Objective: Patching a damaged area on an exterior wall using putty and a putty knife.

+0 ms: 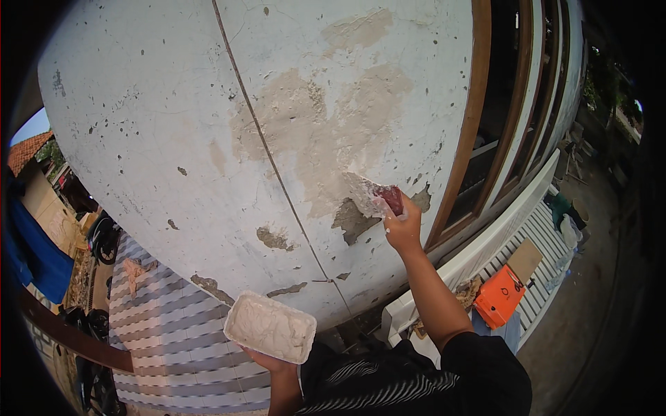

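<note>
My right hand (404, 227) grips the dark red handle of a putty knife (369, 194), whose blade is smeared with pale filler. That blade lies at the cracked white wall (159, 104), just above a grey patch of exposed plaster (352, 223). Beige filler (298, 114) spreads over the wall higher up, in uneven areas. Low and to the left, my left hand (267, 360) supports a white rectangular plastic tub (310, 341) from beneath. Beige paste (269, 323) fills much of the tub. Most of the left hand's fingers are hidden under it.
A thin cable (253, 118) runs down the wall. Brown-framed windows (479, 104) stand at the right. Below them, a white slatted bench (538, 232) carries an orange bag (499, 297) with scissors on it. Striped floor tiles (173, 333) and a parked motorcycle (104, 238) are at left.
</note>
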The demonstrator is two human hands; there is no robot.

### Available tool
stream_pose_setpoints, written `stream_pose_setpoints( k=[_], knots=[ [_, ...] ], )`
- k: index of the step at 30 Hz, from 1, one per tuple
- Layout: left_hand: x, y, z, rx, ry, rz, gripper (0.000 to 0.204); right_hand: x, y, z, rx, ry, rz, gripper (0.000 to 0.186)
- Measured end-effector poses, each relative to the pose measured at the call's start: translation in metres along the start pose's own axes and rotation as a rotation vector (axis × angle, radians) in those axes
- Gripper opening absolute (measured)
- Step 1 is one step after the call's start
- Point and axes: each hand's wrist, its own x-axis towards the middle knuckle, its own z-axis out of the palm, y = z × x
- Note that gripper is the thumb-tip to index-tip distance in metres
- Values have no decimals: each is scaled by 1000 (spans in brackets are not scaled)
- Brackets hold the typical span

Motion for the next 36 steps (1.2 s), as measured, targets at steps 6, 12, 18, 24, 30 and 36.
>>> stream_pose_setpoints(
  k=[6,12,18,24,30,36],
  knots=[
    [1,-5,-2,11,-90,-6,75,-17,-31,2,-208,3,-186,28],
    [2,-5,0,-5,-90,-7,75,-52,-35,38,-440,-232,-321,28],
    [3,-4,-1,32,-101,7,76,-85,-20,64,-422,-323,-279,34],
    [2,-6,-7,57,-45,13,76,-108,-21,60,-423,-469,-258,32],
    [2,-7,4,-2,-2,34,75,-115,-24,49,-294,-590,-80,27],
    [-1,-6,3,0,-3,23,75,-106,-24,14,45,-360,405,23]
  ],
)
